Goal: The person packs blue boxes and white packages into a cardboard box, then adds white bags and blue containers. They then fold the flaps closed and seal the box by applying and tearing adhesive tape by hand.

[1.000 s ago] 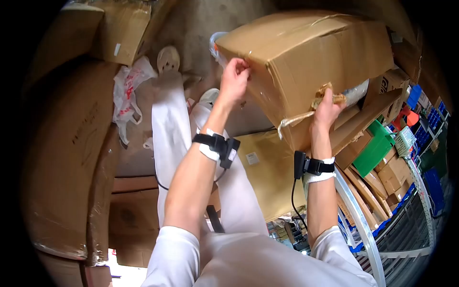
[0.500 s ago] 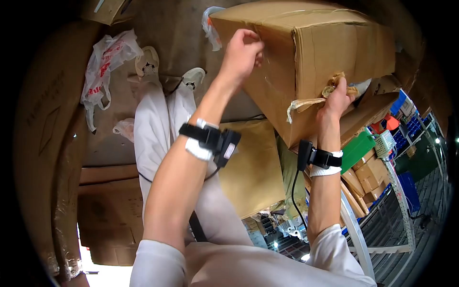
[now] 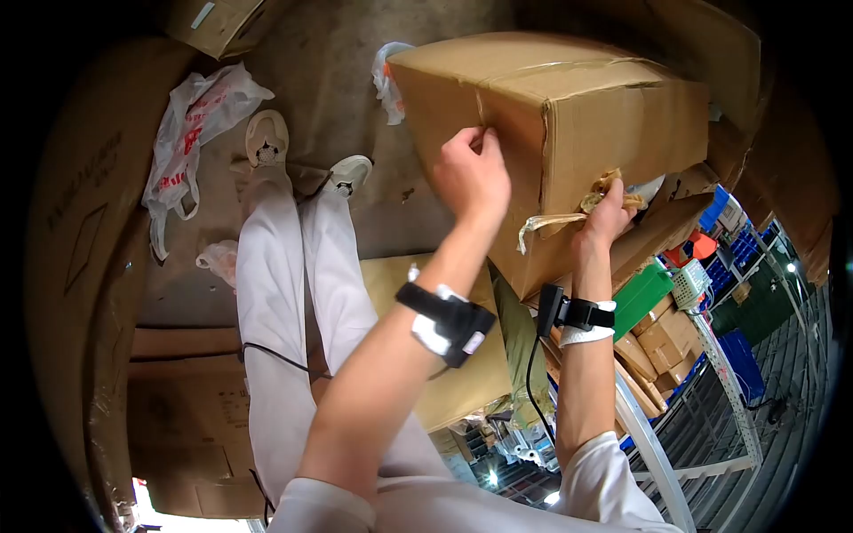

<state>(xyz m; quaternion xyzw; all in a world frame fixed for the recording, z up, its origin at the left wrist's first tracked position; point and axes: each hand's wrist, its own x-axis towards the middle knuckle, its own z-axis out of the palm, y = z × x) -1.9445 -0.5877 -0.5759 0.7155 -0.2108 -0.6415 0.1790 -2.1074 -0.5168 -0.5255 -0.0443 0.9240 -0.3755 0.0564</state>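
Observation:
A large cardboard box (image 3: 622,133) stands tilted at the upper right. My left hand (image 3: 475,176) is closed in a pinch against its left face, at the lower end of a thin, shiny strip of tape (image 3: 481,105). Beside the box's right face, my right hand (image 3: 606,216) is wrapped round a wad of crumpled brown tape (image 3: 601,188). A loose twisted tape end (image 3: 540,222) sticks out to the left of the wad. Both wrists carry black straps with small devices.
White plastic bags (image 3: 188,133) lie on the floor at the left, near my shoes. Large cardboard stands along the left edge, and a flat cardboard piece (image 3: 453,391) lies beneath my left forearm. At the right are a green bin (image 3: 643,298), smaller boxes and a metal frame (image 3: 733,391).
My left hand has moved down and right, onto the box's face, and its fingers have closed at the tape strip. My right hand with the wad sits lower and further left in view.

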